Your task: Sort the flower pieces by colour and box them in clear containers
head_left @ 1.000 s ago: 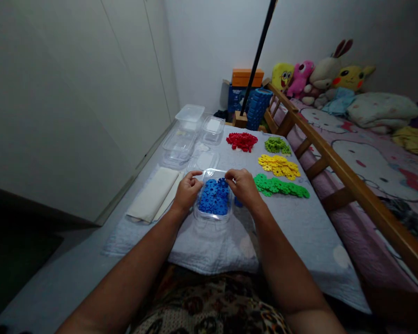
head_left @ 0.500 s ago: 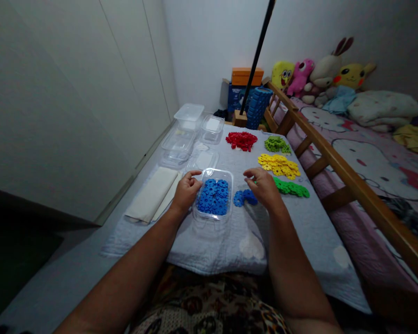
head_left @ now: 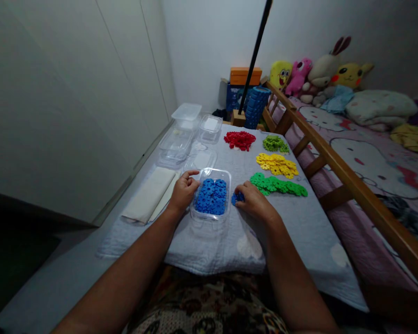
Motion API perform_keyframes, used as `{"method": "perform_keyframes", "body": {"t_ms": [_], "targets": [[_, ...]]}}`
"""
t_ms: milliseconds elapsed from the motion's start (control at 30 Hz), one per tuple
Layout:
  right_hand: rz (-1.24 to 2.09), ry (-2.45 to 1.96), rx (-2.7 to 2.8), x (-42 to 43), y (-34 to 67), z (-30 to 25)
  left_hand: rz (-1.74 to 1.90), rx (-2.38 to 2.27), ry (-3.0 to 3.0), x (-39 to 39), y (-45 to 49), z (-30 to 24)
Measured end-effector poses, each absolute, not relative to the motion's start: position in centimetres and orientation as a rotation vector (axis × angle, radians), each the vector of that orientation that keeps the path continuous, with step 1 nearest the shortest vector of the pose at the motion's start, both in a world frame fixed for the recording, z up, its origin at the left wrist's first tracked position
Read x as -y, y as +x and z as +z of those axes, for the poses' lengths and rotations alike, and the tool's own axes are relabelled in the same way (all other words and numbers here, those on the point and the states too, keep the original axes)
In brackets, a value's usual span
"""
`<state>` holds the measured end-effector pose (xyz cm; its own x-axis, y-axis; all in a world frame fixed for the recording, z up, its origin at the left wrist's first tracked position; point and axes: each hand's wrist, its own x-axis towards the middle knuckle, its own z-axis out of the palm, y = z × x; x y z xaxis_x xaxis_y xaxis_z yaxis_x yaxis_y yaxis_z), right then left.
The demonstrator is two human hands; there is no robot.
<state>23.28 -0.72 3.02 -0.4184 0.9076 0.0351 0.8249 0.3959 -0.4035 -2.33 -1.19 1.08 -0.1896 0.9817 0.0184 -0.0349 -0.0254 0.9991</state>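
Your cloth-covered desk (head_left: 310, 250) has the clear, round-cornered plastic tub (head_left: 209, 216) directly in front of you, probably for easy reach. Your left hand (head_left: 181, 191), thumb and forefinger slightly spread at the tub's left edge, is likely steadying it. Your right hand (head_left: 253, 199) is over loose, flat, notched blue discs (head_left: 233, 199) just beside; can't tell if that grip's pinching one.

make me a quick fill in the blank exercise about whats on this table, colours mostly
1. The right hand is at the loose ____ pieces beside the clear container.
2. The heap between the light green pile and the deeper green pile is ____.
3. Left of the light green pile, the mound is ____.

Missing words: blue; yellow; red
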Motion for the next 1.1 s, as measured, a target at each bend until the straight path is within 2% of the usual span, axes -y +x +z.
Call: {"method": "perform_keyframes", "body": {"t_ms": [367, 467, 600, 867, 1100], "targets": [[0.826, -1.393, 1.931, 0.0, 24.6, 5.4, 1.39, -1.315, 1.088, 1.3, -2.3, 1.2], [0.822, -1.307, 1.811, 0.5, 23.4, 6.5, 1.392, -1.314, 1.089, 1.2, -2.3, 1.1], [0.799, -1.2, 1.989, 1.3, 20.9, 7.1, 1.392, -1.316, 1.09, 1.2, -2.3, 1.1], [0.585, -1.329, 2.332, 2.1, 18.3, 6.1, 1.397, -1.307, 1.099, 1.1, -2.3, 1.0], [0.472, -1.312, 2.238, 1.8, 18.9, 5.6, 1.385, -1.298, 1.095, 1.2, -2.4, 1.0]]}}
